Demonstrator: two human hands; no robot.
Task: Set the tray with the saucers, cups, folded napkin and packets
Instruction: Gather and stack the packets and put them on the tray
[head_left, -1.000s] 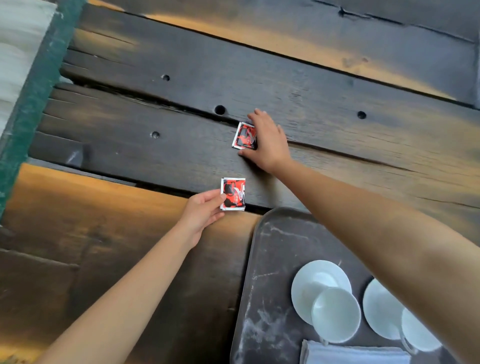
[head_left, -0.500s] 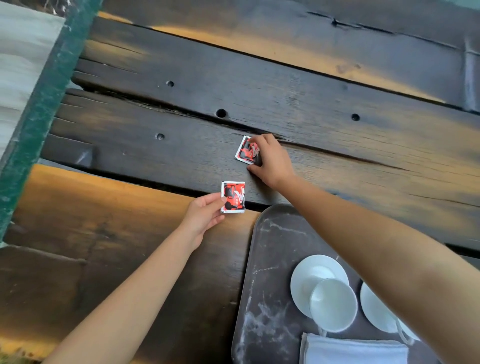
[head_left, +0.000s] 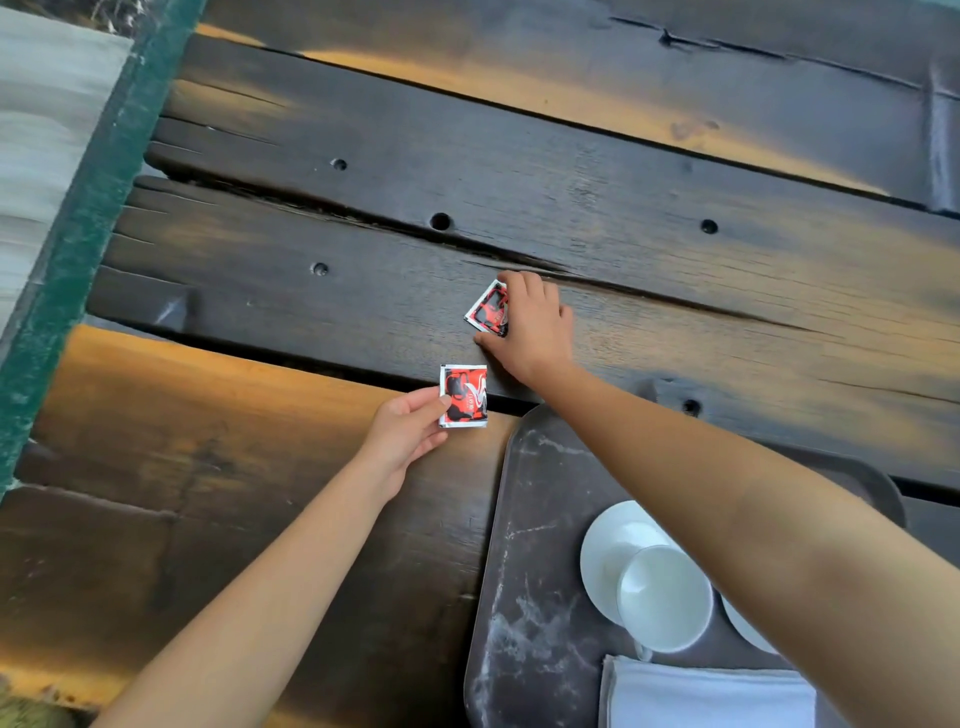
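Since a second ago your right hand (head_left: 535, 332) has drawn the far packet (head_left: 485, 312) back across the plank toward the tray. The packet now sits skewed, gripped under your curled fingertips. Your table (head_left: 260, 493) is made of dark, cracked planks. At lower right on it lies the marbled tray (head_left: 530, 571), holding a folded napkin (head_left: 701, 696) at its near edge, a white saucer (head_left: 608, 551) with a cup (head_left: 665, 597) on it, and a second saucer (head_left: 743, 629) mostly hidden by your forearm. Your left hand (head_left: 405, 431) pinches the near packet (head_left: 464, 396) by its left edge, just off the tray's far-left corner.
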